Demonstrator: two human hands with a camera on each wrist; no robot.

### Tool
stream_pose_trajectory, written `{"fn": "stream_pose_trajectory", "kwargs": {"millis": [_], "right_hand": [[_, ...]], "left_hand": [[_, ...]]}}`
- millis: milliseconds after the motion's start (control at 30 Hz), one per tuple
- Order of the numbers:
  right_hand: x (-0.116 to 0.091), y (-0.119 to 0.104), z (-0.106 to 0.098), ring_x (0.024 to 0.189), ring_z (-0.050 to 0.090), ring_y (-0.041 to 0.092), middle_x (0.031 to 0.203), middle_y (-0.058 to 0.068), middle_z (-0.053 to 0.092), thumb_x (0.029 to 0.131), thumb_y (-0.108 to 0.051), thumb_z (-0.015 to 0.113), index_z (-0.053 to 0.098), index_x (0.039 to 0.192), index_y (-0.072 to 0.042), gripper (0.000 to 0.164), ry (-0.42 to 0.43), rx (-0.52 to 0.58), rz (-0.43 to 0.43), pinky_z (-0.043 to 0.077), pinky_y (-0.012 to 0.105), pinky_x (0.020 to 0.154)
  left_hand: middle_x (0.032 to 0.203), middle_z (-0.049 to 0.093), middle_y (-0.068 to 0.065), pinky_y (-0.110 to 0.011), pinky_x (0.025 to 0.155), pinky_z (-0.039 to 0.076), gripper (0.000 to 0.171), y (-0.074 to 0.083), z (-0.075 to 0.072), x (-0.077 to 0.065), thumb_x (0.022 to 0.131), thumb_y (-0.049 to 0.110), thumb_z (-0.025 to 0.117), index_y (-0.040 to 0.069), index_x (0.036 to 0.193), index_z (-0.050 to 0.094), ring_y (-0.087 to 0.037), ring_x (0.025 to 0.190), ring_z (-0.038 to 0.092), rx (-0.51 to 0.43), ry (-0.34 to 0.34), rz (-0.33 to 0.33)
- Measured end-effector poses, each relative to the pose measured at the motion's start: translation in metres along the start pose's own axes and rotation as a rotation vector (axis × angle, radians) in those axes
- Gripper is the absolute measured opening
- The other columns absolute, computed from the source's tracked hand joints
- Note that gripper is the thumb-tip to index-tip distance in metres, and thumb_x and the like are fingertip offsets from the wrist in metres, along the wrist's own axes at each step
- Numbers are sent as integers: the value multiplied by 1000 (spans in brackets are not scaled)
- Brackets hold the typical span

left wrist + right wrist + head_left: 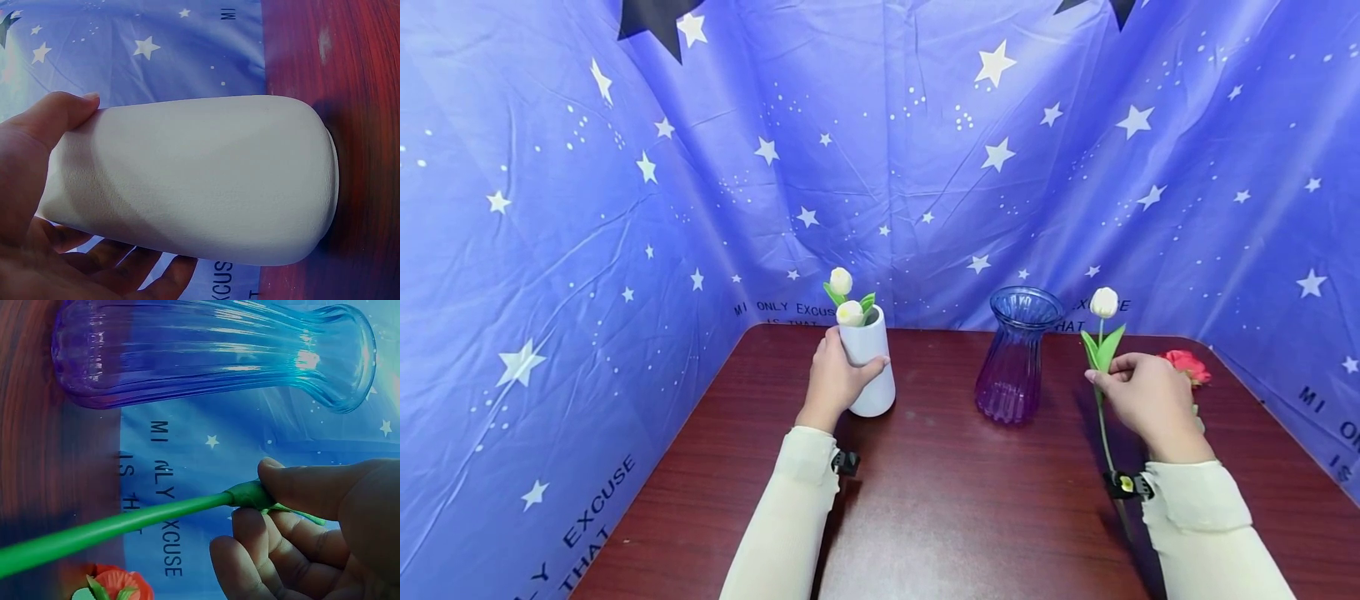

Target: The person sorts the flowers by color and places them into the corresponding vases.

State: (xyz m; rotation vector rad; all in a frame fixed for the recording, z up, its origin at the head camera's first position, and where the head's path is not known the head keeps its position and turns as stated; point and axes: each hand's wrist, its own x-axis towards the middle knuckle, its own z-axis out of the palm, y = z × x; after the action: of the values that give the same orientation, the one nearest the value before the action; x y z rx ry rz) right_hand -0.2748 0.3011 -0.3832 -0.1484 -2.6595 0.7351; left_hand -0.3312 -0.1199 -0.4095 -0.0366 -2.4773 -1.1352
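A white vase [871, 379] stands on the table at centre left, with two white tulips [841, 282] and green leaves showing at its mouth. My left hand [837, 377] grips its upper part, thumb on one side and fingers on the other; the left wrist view shows the vase [206, 181] upright on its base. In my right hand [1150, 400] a white tulip [1104, 302] is pinched by its stem just under the leaves. Its long green stem [112, 528] hangs down past the wrist. The fingertips [250, 525] and thumb meet at the leaf base.
A ribbed glass vase [1011, 375], blue above and purple below, stands between my hands, nearer the right. Behind the right hand lies a red flower [1186, 365], partly hidden. The dark red wooden table [940, 508] is walled by a blue star-printed cloth [880, 150].
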Motion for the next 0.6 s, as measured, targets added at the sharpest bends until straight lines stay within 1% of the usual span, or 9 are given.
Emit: {"fn": "stream_pose_trajectory", "kwargs": {"millis": [67, 133, 300, 467, 600], "right_hand": [[-1, -1, -1, 85, 65, 39, 86, 11, 77, 93, -42, 74, 75, 101, -4, 39, 10, 6, -5, 43, 38, 55], [-1, -2, -3, 81, 66, 35, 84, 11, 76, 93, -40, 75, 75, 100, -2, 38, 21, 10, -27, 43, 38, 56], [0, -4, -4, 75, 68, 30, 80, 13, 76, 93, -34, 75, 74, 97, 0, 35, 59, 16, -82, 43, 42, 64], [0, -5, -7, 75, 69, 30, 81, 14, 77, 93, -33, 75, 74, 96, 1, 34, 78, 16, -95, 42, 46, 68], [-2, -8, -10, 72, 68, 27, 81, 15, 76, 93, -33, 75, 74, 97, 1, 35, 82, 22, -97, 42, 46, 67]], "left_hand": [[121, 61, -16, -51, 93, 57, 90, 0, 0, 0, 77, 46, 89, 3, 142, 46, -34, 110, 64, 0, 0, 0], [121, 61, -16, -51, 93, 57, 90, 0, 0, -1, 77, 46, 89, 3, 142, 46, -34, 110, 65, -1, -2, -3], [121, 61, -15, -52, 93, 57, 90, 0, 0, -1, 76, 46, 89, 4, 142, 46, -34, 110, 65, -5, -3, -11], [121, 61, -15, -52, 93, 57, 90, 1, 0, -1, 76, 46, 90, 4, 142, 46, -34, 110, 65, -1, -4, -14], [121, 61, -15, -52, 93, 57, 90, 1, 0, 0, 76, 46, 90, 4, 142, 46, -34, 110, 65, 5, -5, -14]]}}
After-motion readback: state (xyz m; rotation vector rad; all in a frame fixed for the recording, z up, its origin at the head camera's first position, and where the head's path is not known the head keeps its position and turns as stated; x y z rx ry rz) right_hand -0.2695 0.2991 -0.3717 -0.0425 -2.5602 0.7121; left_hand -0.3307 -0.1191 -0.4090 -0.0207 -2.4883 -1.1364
